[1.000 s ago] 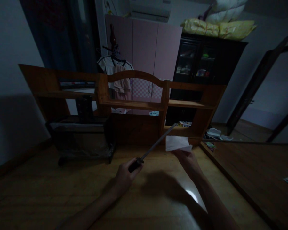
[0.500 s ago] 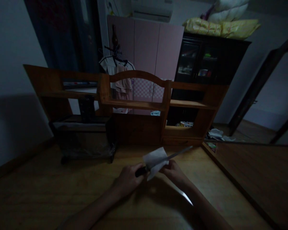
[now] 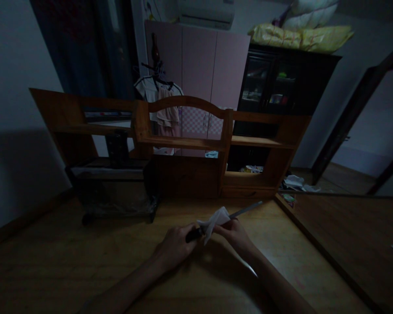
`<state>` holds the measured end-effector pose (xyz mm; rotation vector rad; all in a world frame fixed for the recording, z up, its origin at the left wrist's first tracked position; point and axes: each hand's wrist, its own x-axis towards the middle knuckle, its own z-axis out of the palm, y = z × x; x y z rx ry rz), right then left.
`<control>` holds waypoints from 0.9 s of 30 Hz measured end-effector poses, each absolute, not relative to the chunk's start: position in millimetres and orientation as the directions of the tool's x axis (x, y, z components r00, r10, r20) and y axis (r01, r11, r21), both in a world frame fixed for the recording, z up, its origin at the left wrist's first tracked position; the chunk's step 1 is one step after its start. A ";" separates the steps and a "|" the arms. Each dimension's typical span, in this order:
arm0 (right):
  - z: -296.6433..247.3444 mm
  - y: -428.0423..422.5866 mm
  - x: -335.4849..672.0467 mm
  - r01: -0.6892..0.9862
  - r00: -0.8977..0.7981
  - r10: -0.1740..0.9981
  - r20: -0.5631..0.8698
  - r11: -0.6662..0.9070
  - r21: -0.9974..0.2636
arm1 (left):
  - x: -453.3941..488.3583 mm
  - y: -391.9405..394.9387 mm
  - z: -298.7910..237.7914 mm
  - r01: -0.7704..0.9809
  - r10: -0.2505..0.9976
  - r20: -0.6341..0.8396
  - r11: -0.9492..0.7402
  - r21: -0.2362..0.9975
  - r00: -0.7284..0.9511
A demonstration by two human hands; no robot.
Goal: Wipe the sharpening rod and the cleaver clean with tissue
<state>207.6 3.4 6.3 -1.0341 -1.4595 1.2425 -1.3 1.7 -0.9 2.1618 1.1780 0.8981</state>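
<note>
My left hand (image 3: 174,245) is closed around the dark handle of a long thin steel rod (image 3: 245,210), which points up and to the right over the wooden desk (image 3: 85,261). My right hand (image 3: 233,232) pinches a white tissue (image 3: 212,221) folded around the rod close to the handle. Both hands hover just above the desk near its middle, a hand's width apart.
A wooden shelf unit (image 3: 183,144) stands at the back of the desk, with a dark rack (image 3: 114,183) at its left. Behind are a pink wardrobe (image 3: 199,69), hanging clothes (image 3: 163,109) and a dark glass cabinet (image 3: 281,83) topped with bundles. The room is dim.
A second ago my right hand held the tissue out near the rod's far end. It came back along the rod and now wraps the tissue round it beside the handle; the rod has lowered.
</note>
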 end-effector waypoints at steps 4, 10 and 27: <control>4.6 3.5 208.8 0.055 -0.204 0.971 0.126 0.140 -0.989 | -1.2 1.6 -1.4 0.520 0.861 0.306 -0.494 0.697 0.407; 0.8 6.0 210.1 0.101 -0.197 0.975 0.106 0.128 -0.987 | -2.5 3.3 -6.2 0.591 0.873 0.287 -0.480 0.649 0.394; 8.8 2.1 208.0 0.018 -0.253 0.957 0.142 0.152 -0.988 | -2.4 1.2 1.2 0.576 0.872 0.241 -0.466 0.672 0.426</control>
